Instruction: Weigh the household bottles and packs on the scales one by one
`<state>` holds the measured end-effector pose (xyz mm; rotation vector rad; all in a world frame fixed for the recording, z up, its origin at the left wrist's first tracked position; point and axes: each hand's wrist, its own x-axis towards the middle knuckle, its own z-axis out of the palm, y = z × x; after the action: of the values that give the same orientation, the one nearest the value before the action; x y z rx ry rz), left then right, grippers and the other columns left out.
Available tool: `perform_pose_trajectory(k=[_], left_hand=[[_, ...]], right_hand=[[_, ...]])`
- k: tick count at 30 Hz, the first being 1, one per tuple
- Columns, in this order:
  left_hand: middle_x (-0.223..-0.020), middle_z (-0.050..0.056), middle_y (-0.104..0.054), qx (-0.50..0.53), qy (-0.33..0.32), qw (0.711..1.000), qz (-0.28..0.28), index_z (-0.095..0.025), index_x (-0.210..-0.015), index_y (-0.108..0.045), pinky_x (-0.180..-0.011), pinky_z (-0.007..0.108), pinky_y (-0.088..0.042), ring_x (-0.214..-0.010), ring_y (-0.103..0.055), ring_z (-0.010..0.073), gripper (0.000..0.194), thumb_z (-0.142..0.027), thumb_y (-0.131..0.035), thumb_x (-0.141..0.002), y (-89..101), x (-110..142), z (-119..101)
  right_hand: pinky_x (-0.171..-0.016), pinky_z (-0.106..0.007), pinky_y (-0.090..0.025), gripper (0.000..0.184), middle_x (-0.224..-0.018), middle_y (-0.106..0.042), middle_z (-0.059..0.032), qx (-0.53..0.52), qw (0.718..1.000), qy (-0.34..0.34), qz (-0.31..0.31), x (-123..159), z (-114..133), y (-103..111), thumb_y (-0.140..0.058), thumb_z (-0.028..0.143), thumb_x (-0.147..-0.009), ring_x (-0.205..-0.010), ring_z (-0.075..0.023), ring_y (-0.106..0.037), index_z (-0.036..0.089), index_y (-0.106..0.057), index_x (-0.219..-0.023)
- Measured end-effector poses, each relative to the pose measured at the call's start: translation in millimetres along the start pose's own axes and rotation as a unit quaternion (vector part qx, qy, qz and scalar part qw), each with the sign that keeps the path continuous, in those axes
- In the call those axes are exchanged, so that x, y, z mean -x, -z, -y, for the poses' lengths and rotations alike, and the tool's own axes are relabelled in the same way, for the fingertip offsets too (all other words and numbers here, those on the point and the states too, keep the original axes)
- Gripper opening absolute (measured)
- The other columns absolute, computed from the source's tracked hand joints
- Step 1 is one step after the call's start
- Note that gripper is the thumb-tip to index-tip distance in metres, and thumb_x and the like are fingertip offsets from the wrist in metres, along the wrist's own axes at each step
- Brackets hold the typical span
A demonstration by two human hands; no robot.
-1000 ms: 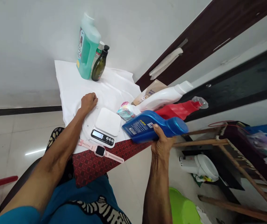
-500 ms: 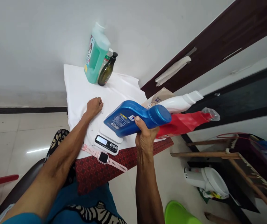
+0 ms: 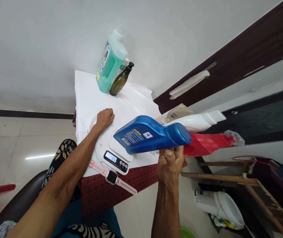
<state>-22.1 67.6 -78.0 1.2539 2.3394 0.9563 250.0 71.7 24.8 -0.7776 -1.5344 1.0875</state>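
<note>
A blue plastic bottle (image 3: 141,134) with a screw cap stands on the small white kitchen scale (image 3: 121,147), whose display reads about 65. Just below the bottle's cap is my right hand (image 3: 169,160). Its thumb is off the label, and its fingers look loosened, partly hidden behind the bottle. My left hand (image 3: 105,118) rests as a fist on the white cloth (image 3: 87,99), left of the scale, with nothing visible in it. A pink-strapped smartwatch (image 3: 112,177) lies in front of the scale.
A green jug (image 3: 110,66), a dark green pump bottle (image 3: 121,81) and a clear bottle stand at the back. A white bottle (image 3: 198,122), a red bottle (image 3: 208,144) and a beige pack (image 3: 178,112) stand on the right. A wooden frame (image 3: 215,178) and white bucket (image 3: 228,208) are beyond.
My right thumb has come off the blue bottle, and the hand has shifted down and right. The scale's reading has risen to about 65. The view has shifted slightly; my left fist stays put.
</note>
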Motion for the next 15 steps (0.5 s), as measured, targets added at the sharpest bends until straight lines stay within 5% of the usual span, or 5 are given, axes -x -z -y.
perform_pose_trajectory(k=[7,12,15], left_hand=[[-0.116,0.014,-0.077,0.01,0.006,1.0,0.012,-0.021,-0.102,-0.069,-0.085,0.039,-0.047,-0.108,-0.071,0.0292,0.017,-0.023,-0.052,-0.102,5.1,2.9,-4.8],[-0.116,0.012,-0.078,0.024,0.013,1.0,0.013,-0.022,-0.099,-0.068,-0.082,0.038,-0.047,-0.107,-0.073,0.0292,0.013,-0.02,-0.056,-0.099,5.9,1.1,-3.4],[-0.113,0.014,-0.078,0.028,0.047,0.998,-0.011,-0.022,-0.099,-0.067,-0.08,0.038,-0.046,-0.103,-0.073,0.0299,0.014,-0.015,-0.055,-0.096,8.9,-1.7,-0.1]], right_hand=[[-0.108,-0.049,-0.057,0.037,-0.096,-0.076,-0.0041,0.019,0.998,-0.028,-0.047,-17.0,11.6,-44.6,-0.093,0.039,-0.072,-0.102,-0.0255,-0.073,0.021,-0.074,-0.099],[-0.095,-0.044,-0.063,0.044,-0.092,-0.074,-0.0009,-0.017,0.999,-0.005,-0.05,-68.6,1.0,-100.0,-0.094,0.047,-0.068,-0.087,-0.0209,-0.07,0.021,-0.072,-0.096],[-0.094,-0.043,-0.063,0.051,-0.095,-0.075,-0.0001,-0.038,0.999,0.012,0.007,-109.2,-16.0,-135.2,-0.095,0.047,-0.063,-0.089,-0.0204,-0.07,0.022,-0.071,-0.101]])
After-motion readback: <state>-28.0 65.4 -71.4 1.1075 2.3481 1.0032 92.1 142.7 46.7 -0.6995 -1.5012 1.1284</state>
